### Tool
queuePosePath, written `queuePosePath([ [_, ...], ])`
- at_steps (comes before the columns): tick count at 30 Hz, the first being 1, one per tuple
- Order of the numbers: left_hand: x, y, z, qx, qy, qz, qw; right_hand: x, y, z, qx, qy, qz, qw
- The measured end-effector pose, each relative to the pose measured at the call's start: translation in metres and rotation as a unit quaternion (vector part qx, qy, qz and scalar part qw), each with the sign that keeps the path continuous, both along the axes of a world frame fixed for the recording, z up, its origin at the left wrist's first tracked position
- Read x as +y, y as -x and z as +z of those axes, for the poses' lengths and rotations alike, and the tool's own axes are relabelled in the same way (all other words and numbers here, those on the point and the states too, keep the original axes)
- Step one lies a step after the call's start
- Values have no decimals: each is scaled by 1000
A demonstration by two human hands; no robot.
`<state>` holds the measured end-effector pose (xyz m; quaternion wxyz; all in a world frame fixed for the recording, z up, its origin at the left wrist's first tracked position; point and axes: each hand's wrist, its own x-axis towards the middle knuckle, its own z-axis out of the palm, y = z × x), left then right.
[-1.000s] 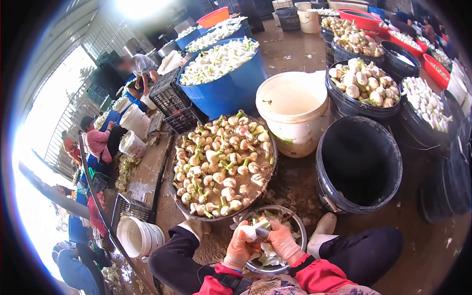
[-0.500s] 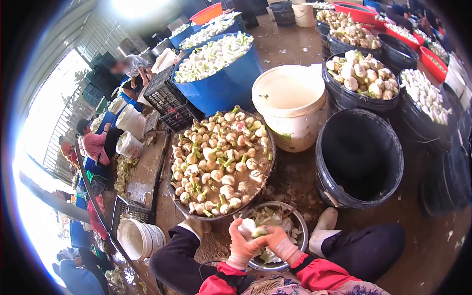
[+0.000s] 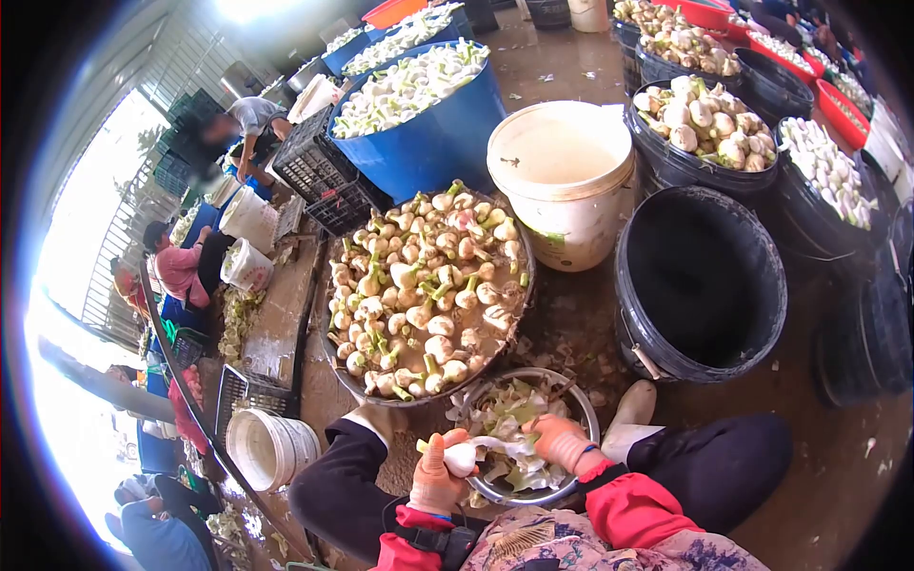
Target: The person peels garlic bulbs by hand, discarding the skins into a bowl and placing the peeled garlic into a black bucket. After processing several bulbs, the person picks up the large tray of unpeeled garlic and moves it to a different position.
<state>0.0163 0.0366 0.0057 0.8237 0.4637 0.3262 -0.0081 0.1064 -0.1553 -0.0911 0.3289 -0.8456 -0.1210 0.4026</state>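
My left hand (image 3: 438,482), in an orange glove, is closed around a white garlic bulb (image 3: 461,459) with a green stem end. My right hand (image 3: 560,442), also gloved, pinches a pale strip of peel that stretches from the bulb over the metal bowl (image 3: 594,428). Peelings (image 3: 519,407) fill this bowl between my knees. Just beyond it stands a wide round tub (image 3: 526,309) of unpeeled garlic bulbs in brownish water.
A black bucket (image 3: 633,328) stands at the right and a white bucket (image 3: 566,205) behind. Blue and black tubs of garlic line the back. Black crates (image 3: 319,162) stand back left. People (image 3: 181,271) sit at the left; another bends over.
My hands have moved apart, the left one to the left with the bulb, the right one to the right drawing out peel. The view has shifted slightly.
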Motion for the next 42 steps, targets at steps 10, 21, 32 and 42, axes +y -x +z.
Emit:
queuePosePath([
  [10,-5,-10,-3,-44,70,-80,993,28,22,57,25,-367,-98,925],
  [21,23,-10,-36,114,198,139,964,-5,9,65,170,-511,-63,840],
  [32,-119,-152,57,-193,256,-234,918,28,17,-3,3,-134,147,980],
  [42,-12,-272,-83,131,-681,-372,617,27,5,6,74,-187,-19,979],
])
